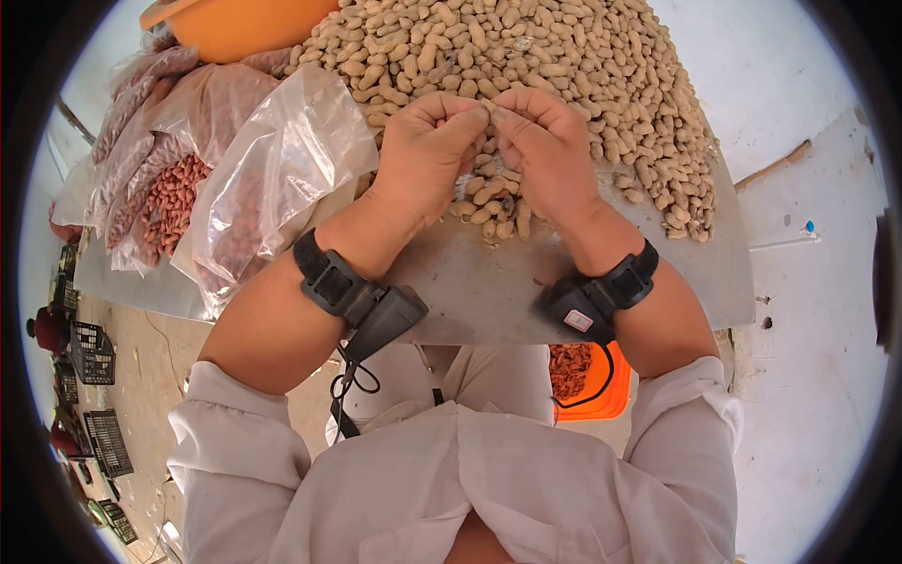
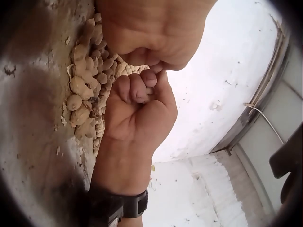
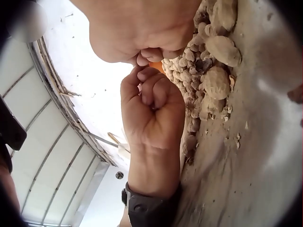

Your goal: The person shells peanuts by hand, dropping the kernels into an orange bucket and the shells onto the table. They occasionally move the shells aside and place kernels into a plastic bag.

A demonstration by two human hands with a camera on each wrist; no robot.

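Note:
In the head view the left hand (image 1: 423,150) and right hand (image 1: 552,150) meet fingertip to fingertip in front of a large heap of unshelled peanuts (image 1: 526,47). Thumbs and curled fingers of both hands pinch a small peanut, almost wholly hidden by the fingertips. A pale bit (image 2: 149,91) shows between the fingers of the right hand (image 2: 142,113) in the left wrist view. Seen from the right wrist, the left hand (image 3: 154,109) is curled, its thumb against its fingers. Several loose peanuts (image 1: 493,202) lie on the metal table (image 1: 470,282) below the hands.
Clear plastic bags (image 1: 282,150) and bags of red kernels (image 1: 174,202) lie at the left, with an orange basin (image 1: 240,28) behind them. An orange container (image 1: 611,390) with reddish contents stands below the table's front edge. Black crates (image 1: 94,352) are on the floor at far left.

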